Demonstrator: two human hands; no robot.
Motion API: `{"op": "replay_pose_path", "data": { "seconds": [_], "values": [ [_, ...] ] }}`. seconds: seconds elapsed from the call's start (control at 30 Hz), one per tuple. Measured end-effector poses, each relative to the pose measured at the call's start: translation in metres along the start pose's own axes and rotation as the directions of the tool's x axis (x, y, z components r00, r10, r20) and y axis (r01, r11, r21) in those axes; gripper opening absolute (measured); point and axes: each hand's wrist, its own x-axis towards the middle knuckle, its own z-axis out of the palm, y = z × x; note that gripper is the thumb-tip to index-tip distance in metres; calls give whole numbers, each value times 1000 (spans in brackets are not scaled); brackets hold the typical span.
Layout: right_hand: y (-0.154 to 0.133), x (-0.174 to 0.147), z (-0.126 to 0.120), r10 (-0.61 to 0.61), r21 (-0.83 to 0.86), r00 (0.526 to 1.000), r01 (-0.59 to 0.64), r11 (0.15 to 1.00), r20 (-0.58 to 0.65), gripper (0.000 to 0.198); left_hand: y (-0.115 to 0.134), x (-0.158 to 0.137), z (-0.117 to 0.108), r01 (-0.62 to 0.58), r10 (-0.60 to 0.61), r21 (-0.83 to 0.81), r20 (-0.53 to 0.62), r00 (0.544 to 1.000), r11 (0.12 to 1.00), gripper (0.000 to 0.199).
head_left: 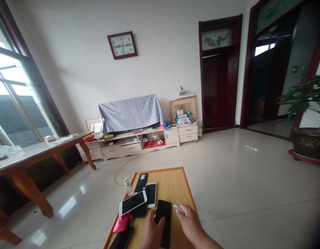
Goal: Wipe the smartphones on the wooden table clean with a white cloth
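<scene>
A black smartphone (165,209) lies lengthwise on the small wooden table (172,180). My left hand (151,230) grips its left edge, the thumb resting on the dark screen. Just right of the phone, my right hand (189,223) is closed on a small whitish object (178,208) whose kind I cannot make out. Left of my hands, a white phone (134,203) leans across other phones. Another white phone (151,194) lies behind it. A red case (122,223) and a dark phone (123,238) are nearer to me.
A pump bottle (128,186) and a black battery-like block (141,181) stand at the table's far left. Beyond are a TV cabinet (123,149) with a cloth-covered screen (131,112), a longer table (45,154) on the left and a potted plant (309,143) on the right.
</scene>
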Motion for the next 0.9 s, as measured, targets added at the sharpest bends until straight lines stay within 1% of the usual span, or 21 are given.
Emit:
{"op": "replay_pose_path", "data": {
  "seconds": [0.07,0.13,0.2,0.3,0.43,0.5,0.6,0.7,0.77,0.83,0.9],
  "values": [
    [3,1,1,-32,-44,999,33,999,5,37,3,-5,3,-60,72,217,-45,996,974,77],
    [6,1,3,-51,-67,998,53,996,21,34,4,-10,7,-71,96,371,-49,994,926,86],
    [9,2,4,-52,-60,998,54,997,39,33,3,-15,13,-77,116,480,-53,992,874,87],
    [7,1,4,-12,-11,996,13,1000,85,32,2,-21,19,-81,157,573,-85,984,815,80],
    [-1,-2,2,46,107,989,-62,992,143,22,5,-26,19,-79,168,614,-88,982,785,75],
    [-4,-4,2,63,148,991,-80,986,120,19,7,-27,17,-82,165,619,-78,983,781,75],
    [-5,-4,4,78,159,993,-91,983,87,13,9,-29,14,-87,157,618,-60,986,781,75],
    [-5,-2,5,52,123,993,-66,990,109,17,7,-29,10,-93,140,600,-32,990,795,75],
    [-5,0,4,30,65,995,-36,997,95,23,4,-29,7,-109,143,571,-15,990,814,76],
    [-7,2,3,23,38,997,-25,999,68,27,-1,-28,3,-136,166,527,-10,986,839,79],
    [-10,2,4,27,52,998,-30,998,62,29,-7,-27,-2,-171,200,461,-15,980,871,81]
  ]
}}
